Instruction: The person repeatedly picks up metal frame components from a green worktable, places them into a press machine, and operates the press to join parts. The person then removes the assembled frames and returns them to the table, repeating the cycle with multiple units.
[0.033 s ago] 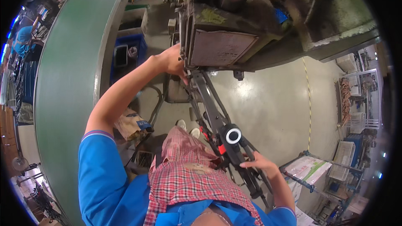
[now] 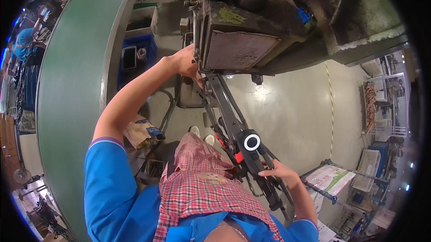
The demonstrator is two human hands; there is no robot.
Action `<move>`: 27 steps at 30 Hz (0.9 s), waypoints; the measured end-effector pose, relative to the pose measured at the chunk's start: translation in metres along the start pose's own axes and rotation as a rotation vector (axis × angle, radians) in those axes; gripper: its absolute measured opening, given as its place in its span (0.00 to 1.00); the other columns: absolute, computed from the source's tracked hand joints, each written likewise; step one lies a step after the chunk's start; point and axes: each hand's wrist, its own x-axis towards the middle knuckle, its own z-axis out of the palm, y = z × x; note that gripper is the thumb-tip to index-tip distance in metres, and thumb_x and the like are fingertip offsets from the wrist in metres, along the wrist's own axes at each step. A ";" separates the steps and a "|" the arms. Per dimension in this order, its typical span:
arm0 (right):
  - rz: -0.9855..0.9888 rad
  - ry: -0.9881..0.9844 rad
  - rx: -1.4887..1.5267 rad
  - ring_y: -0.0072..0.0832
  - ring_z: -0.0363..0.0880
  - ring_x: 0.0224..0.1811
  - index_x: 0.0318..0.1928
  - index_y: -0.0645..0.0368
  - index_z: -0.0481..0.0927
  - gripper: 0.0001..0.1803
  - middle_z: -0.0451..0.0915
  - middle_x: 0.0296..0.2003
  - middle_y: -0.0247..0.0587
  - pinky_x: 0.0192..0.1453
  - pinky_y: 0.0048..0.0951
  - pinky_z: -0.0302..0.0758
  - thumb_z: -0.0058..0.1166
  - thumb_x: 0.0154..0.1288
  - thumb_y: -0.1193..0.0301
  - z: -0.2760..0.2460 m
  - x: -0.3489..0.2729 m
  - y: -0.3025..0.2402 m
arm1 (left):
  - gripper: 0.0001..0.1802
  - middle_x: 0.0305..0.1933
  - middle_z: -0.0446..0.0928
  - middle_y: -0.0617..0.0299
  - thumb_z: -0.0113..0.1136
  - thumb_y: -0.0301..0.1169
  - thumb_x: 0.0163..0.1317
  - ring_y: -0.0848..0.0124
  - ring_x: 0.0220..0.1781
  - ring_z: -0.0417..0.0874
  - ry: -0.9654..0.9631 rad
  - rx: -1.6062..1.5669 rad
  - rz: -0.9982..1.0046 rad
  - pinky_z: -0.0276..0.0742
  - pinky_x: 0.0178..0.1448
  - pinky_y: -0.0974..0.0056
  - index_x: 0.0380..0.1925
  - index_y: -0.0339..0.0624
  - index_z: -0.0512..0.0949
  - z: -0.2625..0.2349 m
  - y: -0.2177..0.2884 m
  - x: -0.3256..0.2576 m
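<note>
A black folding tubular frame [image 2: 228, 115] slants from beneath the machine [image 2: 292, 40] down toward my right side. It has a round hub with a white ring [image 2: 252, 142] and red parts [image 2: 239, 156] on its side. My right hand [image 2: 279, 173] is closed around a tube of its lower section, thumb across the top. At the upper end, my left hand [image 2: 187, 65] grips the frame just under the machine's near left corner. Part of the left hand's fingers is hidden by the machine edge and the frame.
A long green table [image 2: 76, 89] runs along my left. Beyond my left arm stand a blue crate [image 2: 150, 47] and a paper bag [image 2: 142, 132]. Yellow-striped tape [image 2: 330, 107] marks the floor at right, near a cart with a carton [image 2: 330, 180] and shelves with white baskets [image 2: 368, 170].
The frame and its white-ringed hub have shifted very slightly right. Both hands keep their places on the frame.
</note>
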 end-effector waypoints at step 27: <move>0.129 0.031 -0.012 0.24 0.78 0.41 0.46 0.67 0.79 0.29 0.81 0.39 0.39 0.48 0.26 0.73 0.71 0.46 0.61 -0.047 0.027 0.038 | 0.53 0.63 0.69 0.57 0.64 0.73 0.29 0.60 0.66 0.63 -0.225 0.245 -0.060 0.50 0.68 0.54 0.56 0.54 0.75 0.011 -0.006 0.024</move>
